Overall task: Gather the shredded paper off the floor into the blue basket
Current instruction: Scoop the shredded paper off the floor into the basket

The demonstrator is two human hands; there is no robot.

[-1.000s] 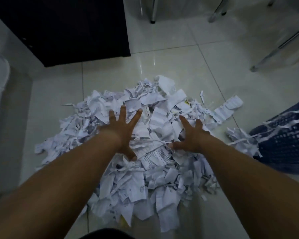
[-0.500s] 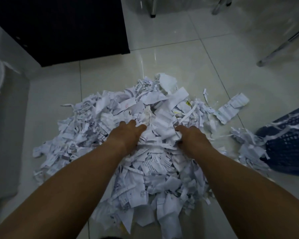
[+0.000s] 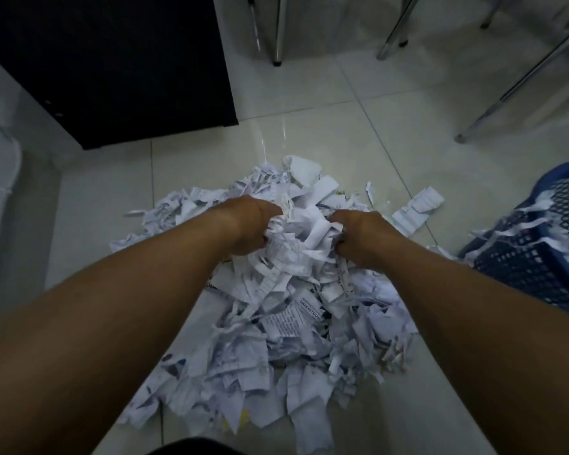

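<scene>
**A:** Shredded paper [image 3: 286,323]: where is it, and what has hold of it?

**B:** Both grips are dug into the top of the heap. The left hand [image 3: 243,224] and right hand [image 3: 358,238] face each other, fingers curled in and squeezing one wad of strips between them. The fingertips are buried, so I can't tell how deep they go.

**A:** Why two hands?

**B:** My guess is that loose strips would spill from a single fist, and closing in from both sides keeps the bundle packed.

**A:** And the rest?

**B:** Most of it lies heaped on the tiled floor [image 3: 342,110], just beside the blue basket [image 3: 513,267]. The right hand is the one nearer the basket. Some strips already lie inside the basket or hang over its rim, so I'd say the job is partly done, with plenty left.

**A:** Why is the basket there?

**B:** Likely to keep each carry short. It's a small swing across from the heap.

**A:** Anything stray?

**B:** One flat scrap [image 3: 418,208] lies apart from the heap, on the basket's far side from the person. A dark cabinet [image 3: 112,60] and chair legs [image 3: 278,31] stand well away from the basket.
</scene>
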